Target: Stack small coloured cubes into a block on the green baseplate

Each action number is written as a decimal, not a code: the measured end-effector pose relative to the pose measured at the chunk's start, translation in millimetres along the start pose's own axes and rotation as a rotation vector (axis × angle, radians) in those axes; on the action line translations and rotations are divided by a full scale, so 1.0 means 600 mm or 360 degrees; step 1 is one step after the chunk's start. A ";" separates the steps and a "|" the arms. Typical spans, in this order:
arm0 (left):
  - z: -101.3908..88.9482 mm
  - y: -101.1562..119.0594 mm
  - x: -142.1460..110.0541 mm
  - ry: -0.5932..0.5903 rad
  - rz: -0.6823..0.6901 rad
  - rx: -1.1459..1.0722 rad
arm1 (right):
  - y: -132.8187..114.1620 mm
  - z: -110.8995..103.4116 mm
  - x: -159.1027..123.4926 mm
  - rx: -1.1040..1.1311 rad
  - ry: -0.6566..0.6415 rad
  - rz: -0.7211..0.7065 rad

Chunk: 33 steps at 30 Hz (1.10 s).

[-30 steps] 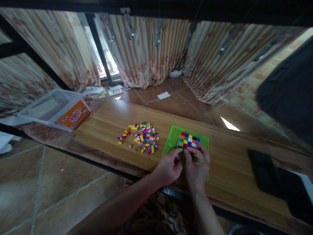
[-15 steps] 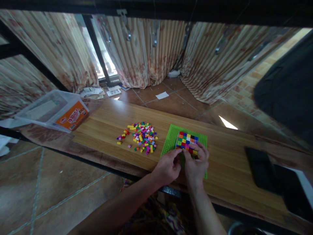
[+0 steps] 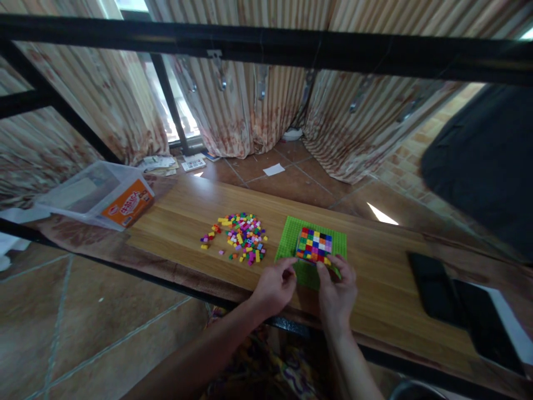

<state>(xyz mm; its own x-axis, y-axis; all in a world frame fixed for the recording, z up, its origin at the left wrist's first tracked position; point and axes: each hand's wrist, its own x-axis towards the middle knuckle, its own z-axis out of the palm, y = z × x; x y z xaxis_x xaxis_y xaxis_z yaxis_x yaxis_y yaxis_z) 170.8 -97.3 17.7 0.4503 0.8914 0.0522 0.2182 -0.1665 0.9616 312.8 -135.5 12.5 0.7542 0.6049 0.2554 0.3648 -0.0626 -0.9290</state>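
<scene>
A flat block of multicoloured toy bricks (image 3: 315,243) sits on the green studded baseplate (image 3: 287,238). My left hand (image 3: 275,286) is closed in a pinch by the block's near left corner; whatever its fingertips hold, if anything, is too small to make out. At the near right corner, my right hand (image 3: 339,286) grips the block between thumb and fingers. Its fingers hide part of that corner. Left of the baseplate lies a loose pile of small coloured bricks (image 3: 249,238).
The wooden board (image 3: 175,222) carries all of this. A clear plastic bin (image 3: 89,194) with an orange label stands at the far left. Dark flat objects (image 3: 435,289) lie to the right. A black metal bar (image 3: 266,47) crosses above, before striped curtains (image 3: 250,111).
My right fingers have drawn back from the block's top to its near right edge, uncovering more bricks. My left hand has shifted slightly left. The camera view has tilted up a little.
</scene>
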 end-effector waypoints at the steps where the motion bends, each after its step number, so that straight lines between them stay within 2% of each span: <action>1: -0.001 -0.005 -0.002 0.0045 -0.0103 -0.0126 | 0.000 -0.008 -0.007 -0.0005 0.0016 -0.0025; 4: -0.002 -0.010 -0.003 0.0138 -0.0349 -0.0456 | -0.010 -0.028 -0.029 -0.0023 -0.0071 -0.0132; 7: -0.005 0.004 -0.001 0.0122 -0.0487 -0.0712 | -0.027 -0.034 -0.049 -0.0012 -0.0329 -0.0175; 11: -0.013 0.030 -0.002 -0.0003 -0.0574 -0.0884 | -0.041 -0.031 -0.064 -0.0020 -0.0698 -0.0187; 14: -0.020 0.038 -0.003 -0.0061 -0.0576 -0.0882 | -0.044 -0.028 -0.067 0.0008 -0.0811 -0.0149; 21: -0.011 0.041 0.004 0.0022 -0.0457 -0.0835 | -0.042 -0.015 -0.052 -0.0061 -0.0604 -0.0242; 25: -0.005 0.043 0.014 -0.0010 -0.0325 -0.0712 | -0.040 -0.009 -0.037 -0.0096 -0.0499 -0.0269; 28: -0.005 0.041 0.024 -0.0035 -0.0224 -0.0491 | -0.041 -0.005 -0.029 -0.0094 -0.0499 -0.0200; 33: 0.000 0.039 0.037 0.0043 0.0048 0.0177 | -0.043 -0.003 -0.020 -0.0118 -0.0425 -0.0123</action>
<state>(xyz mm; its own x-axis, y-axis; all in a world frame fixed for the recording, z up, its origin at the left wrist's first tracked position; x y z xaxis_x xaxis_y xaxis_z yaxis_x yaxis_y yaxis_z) 185.9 -81.3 41.7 0.4350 0.8960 0.0894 0.3002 -0.2380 0.9237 295.4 -142.2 33.7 0.5556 0.7973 0.2358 0.4621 -0.0604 -0.8848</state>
